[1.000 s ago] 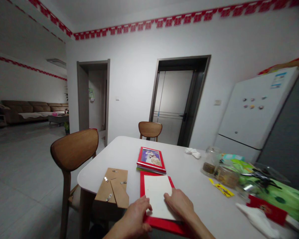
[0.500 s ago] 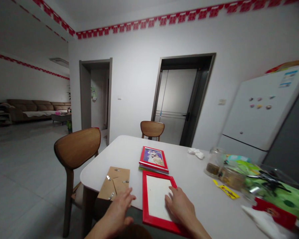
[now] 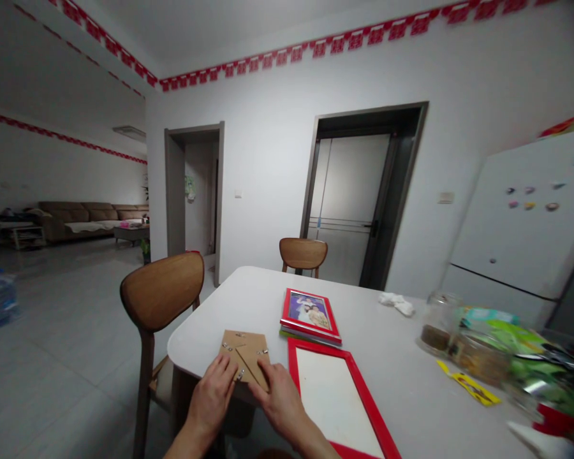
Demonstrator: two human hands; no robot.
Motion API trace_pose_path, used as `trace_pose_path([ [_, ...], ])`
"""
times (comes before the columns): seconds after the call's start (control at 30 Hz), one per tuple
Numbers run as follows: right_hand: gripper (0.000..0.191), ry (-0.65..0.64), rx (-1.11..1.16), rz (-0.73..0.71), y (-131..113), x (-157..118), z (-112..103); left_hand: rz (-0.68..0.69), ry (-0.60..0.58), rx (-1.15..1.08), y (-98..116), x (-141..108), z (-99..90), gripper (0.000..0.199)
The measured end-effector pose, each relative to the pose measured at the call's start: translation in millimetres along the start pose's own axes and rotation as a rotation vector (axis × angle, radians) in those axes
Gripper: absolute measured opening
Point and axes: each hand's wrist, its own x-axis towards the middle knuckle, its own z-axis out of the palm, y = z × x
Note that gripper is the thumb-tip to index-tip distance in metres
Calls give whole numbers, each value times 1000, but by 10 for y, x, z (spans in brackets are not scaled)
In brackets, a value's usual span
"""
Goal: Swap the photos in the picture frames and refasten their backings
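While my L hand (image 3: 214, 389) & R hand (image 3: 283, 396) grip the brown backboard (image 3: 245, 346) by opp. sides at the counter (image 3: 363, 338) edge, left of the red frame (image 3: 295, 368), I should press evenly, clear of its clips (image 3: 227, 347).

White, round-cornered surface (image 3: 251, 299), fuller at right.
A red frame (image 3: 366, 395) lies before a stack (image 3: 306, 338) topped by a framed photo (image 3: 310, 310); farther right sit crumpled tissue (image 3: 396, 303), a glass jar (image 3: 439, 325), a clear container (image 3: 481, 358) and a yellow packet (image 3: 476, 389).
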Motion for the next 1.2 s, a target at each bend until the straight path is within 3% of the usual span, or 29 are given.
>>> trace_pose_path([
  [0.17, 47, 56, -46, -55, 330, -262, -430, 112, 46, -57, 497, 120, -69, 28],
  [0.37, 51, 92, -136, 24, 998, -744, -902, 153, -192, -189, 1313, 201, 71, 30],
  [0.5, 52, 97, -189, 37, 1296, -894, -991, 132, -310, -279, 1572, 205, 219, 28],
  [0.63, 52, 96, -271, 26, 1390, -894, -937, 81, -399, -325, 1582, 226, 248, 25],
  [0.87, 43, 82, -379, 22, 1307, -882, -881, 34, -499, -451, 1500, 252, 4, 14],
  [1.03, 33, 61, -398, 18, 1179, -843, -867, 7, -507, -519, 1398, 126, 71, 41],
  [1.2, 30, -6, -348, -105, 936, -768, -776, 30, -542, -493, 1241, 177, 44, 39],
])
